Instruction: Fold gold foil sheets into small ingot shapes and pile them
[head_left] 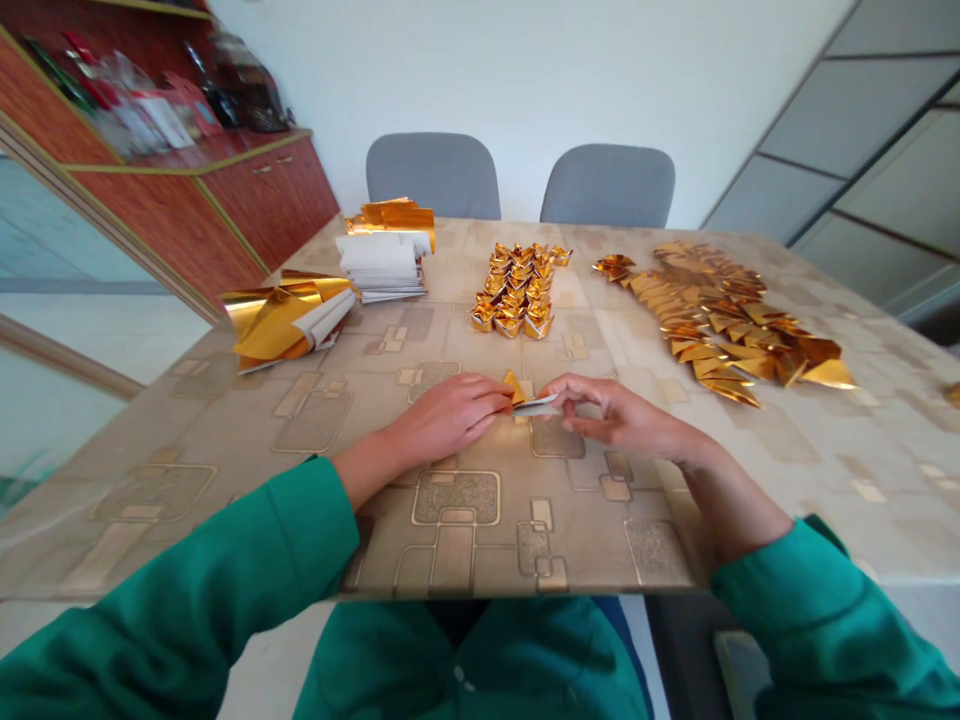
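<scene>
My left hand (448, 415) and my right hand (611, 412) meet at the middle of the table, both pinching a small folded sheet of gold foil paper (529, 398) that lies on the tabletop. Its gold side shows at the left end and its white side at the right. Both wrists rest on the table, in green sleeves.
Folded gold ingots (516, 292) sit in rows beyond my hands. A spread of folded gold triangles (724, 320) lies to the right. Stacks of gold-and-white sheets (384, 258) and loose foil (281, 318) lie at the left. Two grey chairs (433, 175) stand behind the patterned table (457, 520); a red cabinet (225, 200) is at left.
</scene>
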